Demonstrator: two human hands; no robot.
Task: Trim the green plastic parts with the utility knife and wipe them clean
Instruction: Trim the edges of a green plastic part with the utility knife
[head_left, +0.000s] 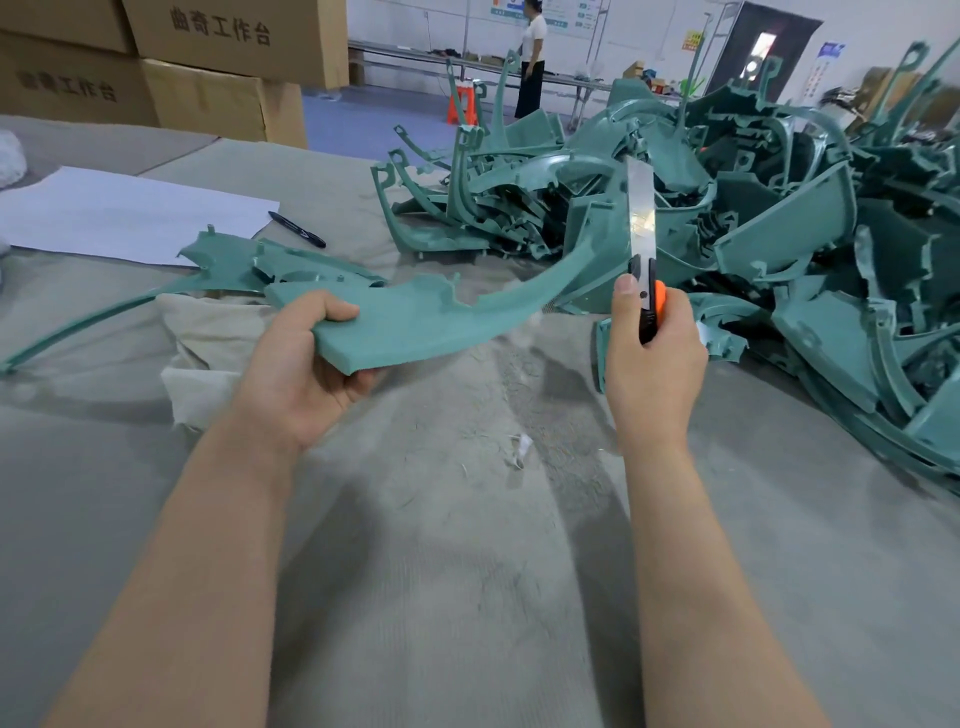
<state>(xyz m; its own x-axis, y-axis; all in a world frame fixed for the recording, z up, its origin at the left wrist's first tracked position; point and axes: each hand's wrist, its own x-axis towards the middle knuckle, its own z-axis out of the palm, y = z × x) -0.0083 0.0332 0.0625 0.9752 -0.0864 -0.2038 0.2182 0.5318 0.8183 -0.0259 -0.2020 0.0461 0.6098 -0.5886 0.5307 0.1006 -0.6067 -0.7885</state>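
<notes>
Head view: trimming step, judged from the tool in hand.

- Left hand (306, 364) grips the wide end of a curved green part (441, 322), thumb on top and fingers curled underneath. The part is held off the table (467, 571) at about 10 o'clock from frame centre. Its narrow arm sweeps up toward 1 o'clock.
- Right hand (654, 358) is closed round the knife (647, 301), thumb lying along the body. The blade (640, 208) is run out long and points up.
- The blade stands just beside the far end of the arm. I cannot tell whether it touches.

Progress, as a judgement: this part has not yet been wiped. The cloth (208, 332) lies on the table at 9 o'clock, beside the left hand. A few parts (234, 260) lie apart at 10 o'clock, near paper (119, 213) and a pen (297, 229). The pile (779, 208) at 2 to 3 o'clock is large, so most of the work probably remains.

Next move calls for:
- laying the edge flat along the arm's rim;
- stroking away from the left hand;
- light pressure, since a blade run out this far is likely to flex.

Room:
- Open table lies at 6 o'clock between the forearms, with shavings (519, 452) near centre.
- The pile crowds the right hand at 3 o'clock, and hooked ends stand up at 12 to 1 o'clock, behind the blade.
- A stroke toward 1 o'clock has little run-out before it meets them.
- The table's far edge runs across at 11 to 12 o'clock, well clear of both hands.
</notes>
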